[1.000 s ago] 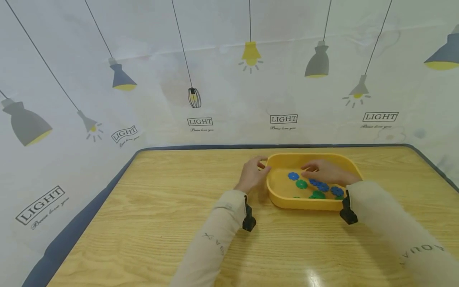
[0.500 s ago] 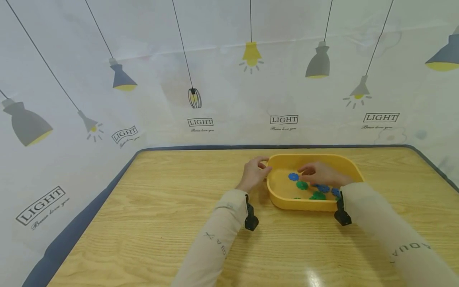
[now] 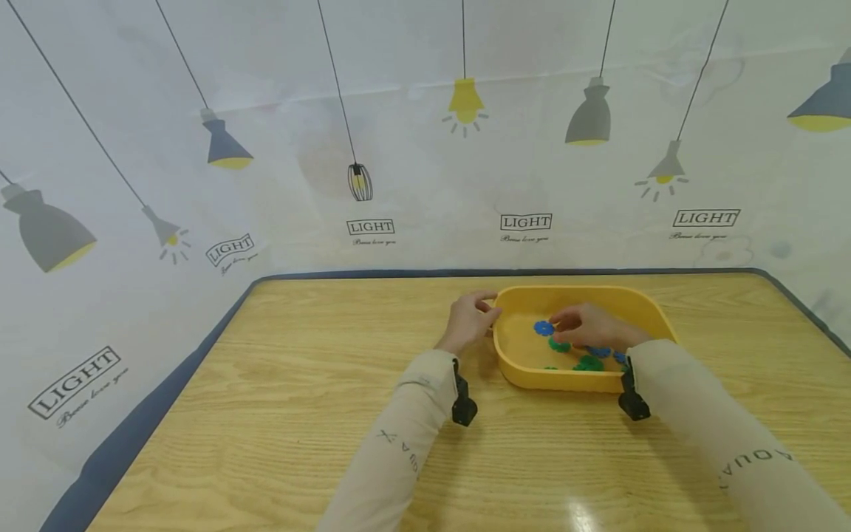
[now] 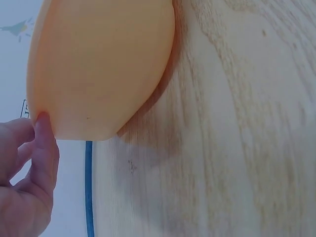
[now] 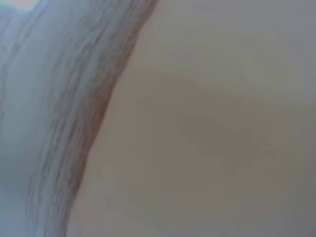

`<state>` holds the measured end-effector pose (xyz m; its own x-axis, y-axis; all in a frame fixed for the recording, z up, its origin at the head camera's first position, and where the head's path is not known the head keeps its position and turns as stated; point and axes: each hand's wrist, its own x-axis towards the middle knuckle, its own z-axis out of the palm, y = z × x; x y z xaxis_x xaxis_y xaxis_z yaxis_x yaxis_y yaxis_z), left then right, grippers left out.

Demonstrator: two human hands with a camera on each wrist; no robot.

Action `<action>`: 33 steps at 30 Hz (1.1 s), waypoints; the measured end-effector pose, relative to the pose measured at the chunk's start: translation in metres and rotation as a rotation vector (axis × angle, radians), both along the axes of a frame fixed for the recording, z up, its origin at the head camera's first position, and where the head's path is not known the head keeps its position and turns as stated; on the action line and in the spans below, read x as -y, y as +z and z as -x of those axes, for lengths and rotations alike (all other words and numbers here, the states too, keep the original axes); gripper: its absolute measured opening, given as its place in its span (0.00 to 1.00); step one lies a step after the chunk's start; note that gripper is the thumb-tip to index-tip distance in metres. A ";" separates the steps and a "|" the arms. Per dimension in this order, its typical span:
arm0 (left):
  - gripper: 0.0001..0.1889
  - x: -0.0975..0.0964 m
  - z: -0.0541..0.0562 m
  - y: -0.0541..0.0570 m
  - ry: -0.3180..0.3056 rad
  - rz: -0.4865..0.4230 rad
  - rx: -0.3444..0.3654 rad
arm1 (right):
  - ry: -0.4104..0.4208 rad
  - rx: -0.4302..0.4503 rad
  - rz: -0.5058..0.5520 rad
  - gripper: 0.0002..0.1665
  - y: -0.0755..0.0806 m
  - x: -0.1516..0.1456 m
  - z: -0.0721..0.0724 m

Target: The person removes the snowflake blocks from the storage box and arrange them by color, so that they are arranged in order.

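A yellow plastic tub (image 3: 565,380) stands on the wooden table in the head view. My left hand (image 3: 467,321) grips its left rim, and in the left wrist view the fingertips of the left hand (image 4: 29,173) meet the tub's edge. Inside the tub reaches my right hand (image 3: 595,325), thumb and index finger apart. Its fingertips are beside a blue flower-shaped disc (image 3: 544,328) and over part of a green flower-shaped disc (image 3: 558,345). More discs, such as a green cluster (image 3: 588,363) and a blue one (image 3: 600,352), lie under and near that hand. The right wrist view shows only the blurred tub wall (image 5: 187,148).
The wooden table (image 3: 319,384) extends left of the tub and in front of it. A cloth (image 3: 425,148) printed with lamps hangs behind the table. Each wrist carries a small black camera, such as the left camera (image 3: 464,406).
My right hand has shifted slightly left and down inside the tub, toward the blue and green discs. The left hand keeps its place at the rim.
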<state>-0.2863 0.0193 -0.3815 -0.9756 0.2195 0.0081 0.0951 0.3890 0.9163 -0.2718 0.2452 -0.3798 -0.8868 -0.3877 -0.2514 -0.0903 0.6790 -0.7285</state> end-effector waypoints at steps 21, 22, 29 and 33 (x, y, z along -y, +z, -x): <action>0.19 0.002 0.000 0.001 0.007 -0.062 0.037 | 0.022 -0.003 0.010 0.24 -0.006 -0.003 0.000; 0.19 0.002 0.000 0.001 0.006 -0.060 0.036 | 0.024 -0.004 0.009 0.24 -0.006 -0.003 0.000; 0.19 0.002 -0.001 0.002 0.006 -0.053 0.033 | 0.042 -0.013 0.009 0.22 -0.006 -0.003 0.000; 0.19 0.002 0.000 0.002 0.009 -0.046 0.028 | 0.046 -0.013 0.016 0.21 -0.007 -0.003 0.000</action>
